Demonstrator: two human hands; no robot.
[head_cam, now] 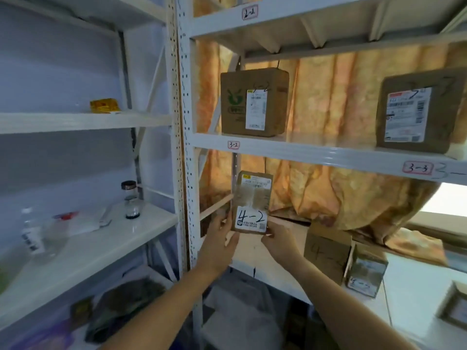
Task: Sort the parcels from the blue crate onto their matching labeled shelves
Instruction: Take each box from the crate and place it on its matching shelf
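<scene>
Head view: doing the placing step, judging by the task. Gripping the flat brown parcel (252,198) marked 4-2 with both hands, keeping it upright just below frame centre. Curling the left hand (222,238) onto the lower left edge, at the parcel's 8 o'clock. Pinching the lower right corner with the right hand (275,241), at the parcel's 5 o'clock. Holding it at the left end of the wooden shelf board (252,251), one level under the 3-2 tag (233,145) at 12 o'clock. Either touching the board or sitting just above it, cannot tell which. Not seeing a readable tag for this level, so guessing it is the 4-2 bay from the tag above. Sharing the board with a brown box (327,256) marked 4- at 3 o'clock, near but apart. Seeing another carton (254,102) marked 3-2 on the level above at 12 o'clock. Next, probably needing to seat the bottom edge flat, lean or steady the thin parcel against tipping, then loosen both grips together, keeping the 4-2 mark facing out.
</scene>
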